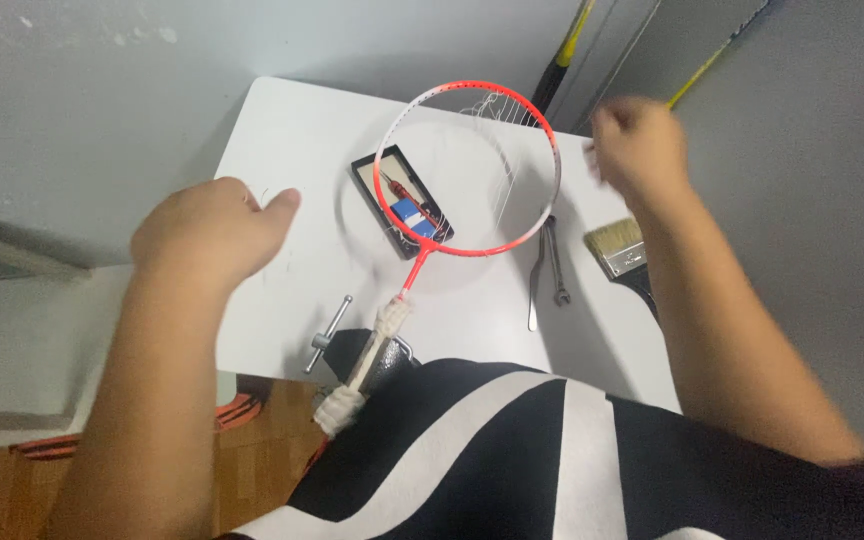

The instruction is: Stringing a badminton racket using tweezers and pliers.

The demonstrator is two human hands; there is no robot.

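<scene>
**Racket clamped, string being drawn through the frame**

Head view looks down on a white table (292, 140) where a red-orange racket (467, 165) lies with its hoop flat on the surface and its wrapped handle held in a small vise (362, 355) at the near edge. Only a few white strings (507, 150) cross the far right part of the hoop; most of it is bare, so the stringing looks to be at an early stage. The step in hand seems to be pulling a strand taut.

The right hand (640, 145) is raised at the far right, just beyond the hoop, blurred and closed into a loose fist; whether a strand is pinched in it cannot be told. The left hand (207, 235) hovers over the left of the table, fingers curled under, thumb pointing right, holding nothing visible.

The next move would call for steady tension and a clean feed through the next hole in the frame.

Under the hoop sits a black tray of small tools (402, 200); a wrench (542, 275) and a paintbrush (620, 248) lie to the right.
</scene>
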